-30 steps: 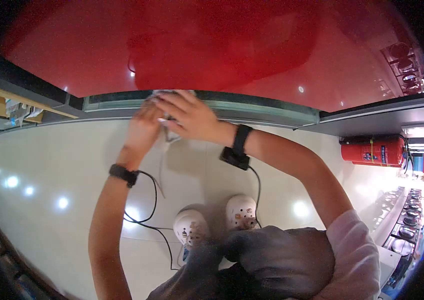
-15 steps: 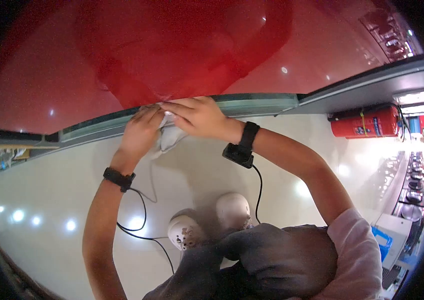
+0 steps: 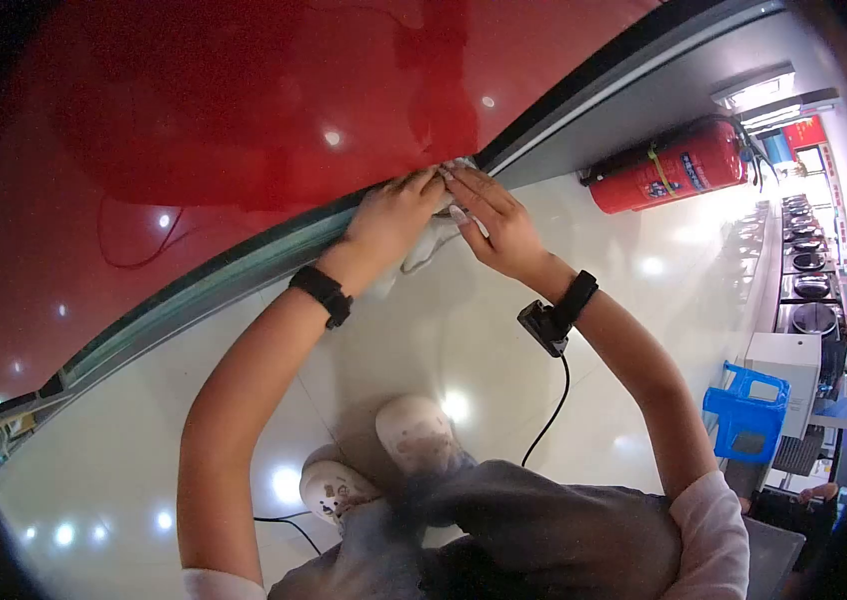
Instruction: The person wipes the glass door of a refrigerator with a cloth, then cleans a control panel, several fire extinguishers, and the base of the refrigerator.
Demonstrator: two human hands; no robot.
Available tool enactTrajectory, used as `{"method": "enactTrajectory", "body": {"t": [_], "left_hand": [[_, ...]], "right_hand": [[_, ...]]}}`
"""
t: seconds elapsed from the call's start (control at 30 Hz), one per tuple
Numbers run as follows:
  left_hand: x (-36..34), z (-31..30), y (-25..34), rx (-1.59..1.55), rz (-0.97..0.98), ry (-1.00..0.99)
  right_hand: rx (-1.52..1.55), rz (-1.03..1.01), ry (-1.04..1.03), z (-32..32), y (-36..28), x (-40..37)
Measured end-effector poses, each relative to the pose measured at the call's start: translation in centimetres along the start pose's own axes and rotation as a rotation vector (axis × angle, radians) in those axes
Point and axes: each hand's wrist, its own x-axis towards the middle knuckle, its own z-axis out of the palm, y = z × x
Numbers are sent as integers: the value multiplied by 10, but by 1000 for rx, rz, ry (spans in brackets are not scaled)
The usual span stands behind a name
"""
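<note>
A white cloth (image 3: 430, 244) is bunched under my fingers at the edge of a glossy red surface (image 3: 274, 110), with part of it hanging below. My left hand (image 3: 396, 222) is closed on the cloth, its fingertips at the edge of the red surface. Right beside it, my right hand (image 3: 502, 226) presses the same cloth from the other side, fingers bent over the edge. Both hands meet near the end of a greenish glass strip (image 3: 214, 290) that runs along under the red surface. Some of the cloth is hidden beneath the fingers.
A red fire extinguisher (image 3: 679, 165) is to the right by the grey panel. Farther right are a blue plastic stool (image 3: 747, 410), a white box (image 3: 786, 370) and a row of round black items (image 3: 812, 287). My shoes (image 3: 414, 432) stand on shiny floor tiles.
Both hands have moved right along the edge with the cloth, to the end of the glass strip. The view has turned, and the blue stool shows more fully.
</note>
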Motion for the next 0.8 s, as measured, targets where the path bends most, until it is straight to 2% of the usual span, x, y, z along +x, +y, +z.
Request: {"method": "enactTrajectory", "body": {"t": [0.03,0.17,0.23,0.27,0.37,0.57,0.67,0.8], "left_hand": [[-4,0,-1,54,24,50],[-17,-26,-2,71,27,21],[-37,-45,-11,62,-30,-111],[-51,-53,-17,67,-35,-105],[-105,-81,-39,70,-92,-32],[-207,-151,-53,126,-383,-6],[-251,-162,-60,193,-507,110],[-265,-168,-61,165,-488,175]], "right_hand": [[3,7,6,0,-3,-1],[48,3,43,16,-21,8],[76,-14,53,32,-34,21],[138,-81,68,41,-44,31],[241,-215,73,72,-83,64],[422,-453,91,128,-177,122],[493,-514,133,148,-217,138],[496,-520,122,150,-229,143]]}}
